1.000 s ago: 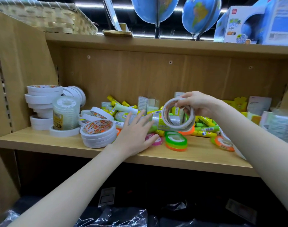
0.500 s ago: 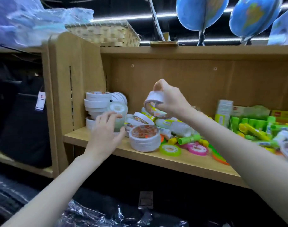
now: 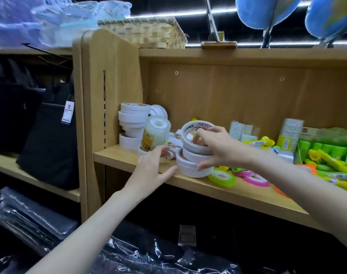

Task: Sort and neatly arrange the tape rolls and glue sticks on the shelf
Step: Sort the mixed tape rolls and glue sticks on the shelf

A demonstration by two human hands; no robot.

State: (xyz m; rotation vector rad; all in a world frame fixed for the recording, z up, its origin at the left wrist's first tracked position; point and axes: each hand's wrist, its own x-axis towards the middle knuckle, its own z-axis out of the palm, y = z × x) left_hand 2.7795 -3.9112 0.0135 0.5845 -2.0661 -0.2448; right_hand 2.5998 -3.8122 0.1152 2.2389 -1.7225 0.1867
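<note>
Wooden shelf (image 3: 237, 196) is spanning center frame. Glue sticks (image 3: 330, 155) are piling at right edge. Stack of white tape rolls (image 3: 190, 165) is sitting mid-frame near shelf front. Right hand (image 3: 218, 147) is pinching a tilted white tape roll (image 3: 196, 135) onto the stack top, thumb touching the stack's side. Left hand (image 3: 155, 169) is spreading open, thumb touching the stack's left side.

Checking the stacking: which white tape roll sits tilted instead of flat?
The top white tape roll under the right hand, tilted on the front stack; the rolls beneath lie flat.
</note>
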